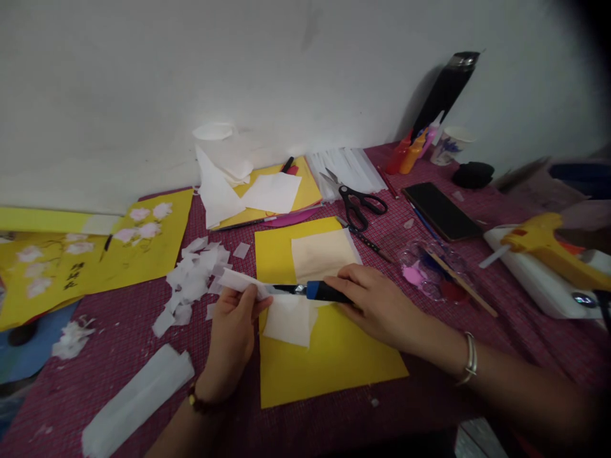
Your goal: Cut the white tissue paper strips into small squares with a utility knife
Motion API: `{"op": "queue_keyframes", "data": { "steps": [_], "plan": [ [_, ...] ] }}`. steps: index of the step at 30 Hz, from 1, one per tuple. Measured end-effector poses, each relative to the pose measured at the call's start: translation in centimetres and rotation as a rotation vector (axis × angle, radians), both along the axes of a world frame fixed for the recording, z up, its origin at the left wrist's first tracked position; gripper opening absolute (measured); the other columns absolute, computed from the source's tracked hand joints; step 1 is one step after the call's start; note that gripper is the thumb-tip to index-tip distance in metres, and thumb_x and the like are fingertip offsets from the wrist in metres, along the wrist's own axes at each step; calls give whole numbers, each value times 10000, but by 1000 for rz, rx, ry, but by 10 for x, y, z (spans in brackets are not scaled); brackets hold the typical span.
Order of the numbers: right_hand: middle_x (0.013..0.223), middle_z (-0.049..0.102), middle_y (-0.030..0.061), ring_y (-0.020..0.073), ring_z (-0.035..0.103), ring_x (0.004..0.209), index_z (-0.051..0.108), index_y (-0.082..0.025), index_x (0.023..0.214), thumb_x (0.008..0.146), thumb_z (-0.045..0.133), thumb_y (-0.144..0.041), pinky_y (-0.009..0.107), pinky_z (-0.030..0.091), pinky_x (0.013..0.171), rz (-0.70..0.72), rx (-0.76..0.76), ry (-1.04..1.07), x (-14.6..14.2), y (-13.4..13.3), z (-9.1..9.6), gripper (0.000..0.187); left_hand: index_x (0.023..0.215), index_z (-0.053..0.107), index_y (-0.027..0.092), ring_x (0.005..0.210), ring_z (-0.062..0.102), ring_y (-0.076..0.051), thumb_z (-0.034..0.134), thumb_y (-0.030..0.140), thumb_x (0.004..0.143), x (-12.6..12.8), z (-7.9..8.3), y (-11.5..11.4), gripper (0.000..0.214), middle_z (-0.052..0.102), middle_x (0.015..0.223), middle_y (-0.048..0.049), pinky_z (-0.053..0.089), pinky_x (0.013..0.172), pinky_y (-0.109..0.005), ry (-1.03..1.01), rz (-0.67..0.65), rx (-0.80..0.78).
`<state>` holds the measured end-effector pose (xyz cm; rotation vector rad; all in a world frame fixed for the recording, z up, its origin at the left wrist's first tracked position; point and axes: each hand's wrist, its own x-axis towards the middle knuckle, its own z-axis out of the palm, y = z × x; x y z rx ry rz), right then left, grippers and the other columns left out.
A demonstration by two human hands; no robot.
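My left hand is closed on a folded strip of thin white paper, thumb on top. In my right hand is a utility knife with a blue and black handle. Its blade points left and meets the folded paper; whether the tip lies inside the fold I cannot tell. Under both hands lies a yellow sheet, bearing a white paper piece and a cream paper piece. A pile of small white paper pieces is left of my left hand.
Black scissors lie behind the yellow sheet. To the right are a paint palette, a phone and a yellow glue gun. Yellow sheets with pink flowers lie left. Rolled white paper is in front.
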<state>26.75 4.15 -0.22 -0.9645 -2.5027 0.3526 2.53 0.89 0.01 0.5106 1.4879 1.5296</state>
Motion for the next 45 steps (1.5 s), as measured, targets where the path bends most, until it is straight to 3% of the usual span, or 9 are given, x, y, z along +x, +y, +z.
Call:
{"op": "queue_keyframes", "data": {
  "steps": [9,13,17,26,32,37,45],
  "plan": [
    [1036,597,100,222,573,917,563,-202,1255,894,543,-140,388,510,812,13,-34,-5,-1,0,-2,367,837,678,157,649,609,-124,807,232,620,-5,-3,-3,263,692,808,-22,485,517,-177,-31,-104,-22],
    [1040,594,98,225,572,931,556,-204,1265,893,539,-149,400,514,820,16,-70,34,-2,-1,-2,376,785,667,155,498,518,-83,816,273,635,-6,-5,-4,242,641,649,24,419,474,-185,-51,-121,-26],
    [1046,590,94,220,573,941,560,-206,1253,871,546,-120,393,516,833,1,-106,75,-2,-1,-2,392,767,662,158,483,489,-67,828,243,626,-6,-5,-4,234,631,625,33,379,471,-177,-71,-109,2],
    [1061,583,94,221,564,959,546,-199,1267,855,558,-101,397,514,848,-10,-150,92,-1,-2,2,424,648,668,185,539,515,-100,810,176,581,-8,0,-4,157,625,616,17,445,511,-197,-146,-51,55],
    [1069,580,95,213,565,975,553,-187,1256,847,563,-89,379,513,863,17,-178,128,-4,-3,1,420,623,658,166,521,491,-100,816,236,589,-7,-4,-7,175,607,577,15,410,510,-202,-83,-70,-4],
    [1079,572,88,205,566,978,550,-208,1260,834,567,-84,364,512,860,25,-211,168,-4,-2,-3,444,485,592,152,445,412,-76,788,281,603,-6,-5,-9,263,513,462,33,332,444,-205,29,-96,-84],
    [1067,569,86,204,567,972,554,-202,1261,834,561,-81,353,508,852,17,-216,177,-5,-2,-2,444,725,653,168,527,516,-70,813,196,609,-1,1,-5,199,628,652,38,406,510,-180,-178,-120,-7]
  ]
}}
